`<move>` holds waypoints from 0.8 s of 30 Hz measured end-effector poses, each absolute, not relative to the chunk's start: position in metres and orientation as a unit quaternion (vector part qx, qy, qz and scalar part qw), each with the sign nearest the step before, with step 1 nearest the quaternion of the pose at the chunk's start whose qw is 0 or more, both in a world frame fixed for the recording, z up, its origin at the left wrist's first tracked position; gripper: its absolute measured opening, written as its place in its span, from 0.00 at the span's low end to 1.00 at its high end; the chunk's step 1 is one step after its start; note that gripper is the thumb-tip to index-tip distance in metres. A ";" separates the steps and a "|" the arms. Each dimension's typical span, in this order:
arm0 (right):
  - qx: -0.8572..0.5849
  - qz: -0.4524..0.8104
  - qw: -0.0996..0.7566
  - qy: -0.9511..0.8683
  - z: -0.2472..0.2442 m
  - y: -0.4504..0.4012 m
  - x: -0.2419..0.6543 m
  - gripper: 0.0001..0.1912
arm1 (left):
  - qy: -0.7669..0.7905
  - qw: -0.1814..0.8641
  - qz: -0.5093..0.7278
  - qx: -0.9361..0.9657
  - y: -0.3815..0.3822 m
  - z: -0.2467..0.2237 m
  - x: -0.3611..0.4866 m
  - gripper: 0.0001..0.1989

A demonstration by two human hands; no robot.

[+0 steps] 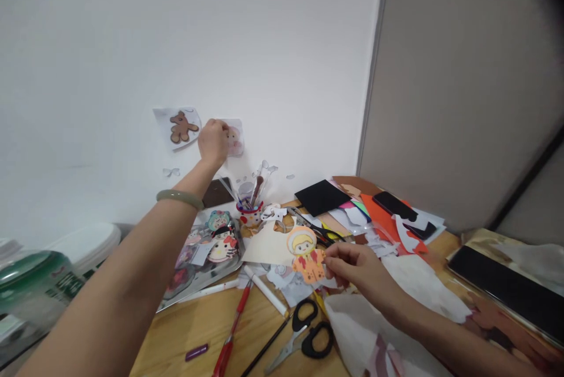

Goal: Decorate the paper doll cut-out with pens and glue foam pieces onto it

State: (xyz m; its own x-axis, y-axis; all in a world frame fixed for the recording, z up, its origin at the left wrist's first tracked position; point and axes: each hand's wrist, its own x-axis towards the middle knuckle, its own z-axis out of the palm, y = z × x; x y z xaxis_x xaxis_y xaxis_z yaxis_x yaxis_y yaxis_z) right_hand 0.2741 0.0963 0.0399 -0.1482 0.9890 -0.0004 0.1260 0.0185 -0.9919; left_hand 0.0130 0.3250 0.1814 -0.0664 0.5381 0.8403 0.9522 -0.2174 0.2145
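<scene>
My left hand (214, 143) is raised to the white wall, fingers closed at the left edge of a small picture card (235, 141) with a faint pink figure. Whether the card is stuck to the wall cannot be told. Beside it on the wall, a paper with a brown bear drawing (180, 127) hangs to the left. Low over the desk, my right hand (348, 262) pinches an orange paper doll cutout (307, 256) by its right edge. Below the doll lie black-handled scissors (304, 336), and a tray (207, 277) of cutout figures stands to the left.
Red pen (235, 321), white marker (267, 292) and purple cap (196, 352) lie on the wooden desk. A brush cup (250, 214) stands by the wall. Coloured paper, scraps and a phone (394, 205) crowd the right. A green-lidded tub (33, 283) is at far left.
</scene>
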 end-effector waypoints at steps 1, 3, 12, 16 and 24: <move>-0.489 0.498 0.431 -0.572 0.040 0.098 0.273 0.06 | -0.579 0.230 -0.438 -0.647 0.325 0.184 0.012 0.11; -0.487 0.490 0.438 -0.575 0.043 0.101 0.269 0.06 | -0.583 0.222 -0.430 -0.653 0.325 0.190 0.010 0.12; -0.494 0.474 0.474 -0.553 0.062 0.098 0.275 0.06 | -0.586 0.172 -0.421 -0.671 0.316 0.188 0.006 0.14; -0.492 0.445 0.493 -0.563 0.066 0.115 0.271 0.07 | -0.590 0.142 -0.428 -0.670 0.322 0.187 0.003 0.14; -0.445 0.331 0.579 -0.598 0.123 0.218 0.227 0.07 | -0.565 0.097 -0.423 -0.702 0.301 0.189 -0.006 0.12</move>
State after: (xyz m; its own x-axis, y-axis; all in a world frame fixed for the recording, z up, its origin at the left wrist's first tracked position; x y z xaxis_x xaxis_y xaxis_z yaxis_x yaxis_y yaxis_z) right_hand 0.2273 0.2176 0.1228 0.0662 0.9154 0.3972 0.1488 0.3845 -0.9110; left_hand -0.0061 0.3007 0.1889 0.0035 0.7112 0.7030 0.8756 -0.3417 0.3413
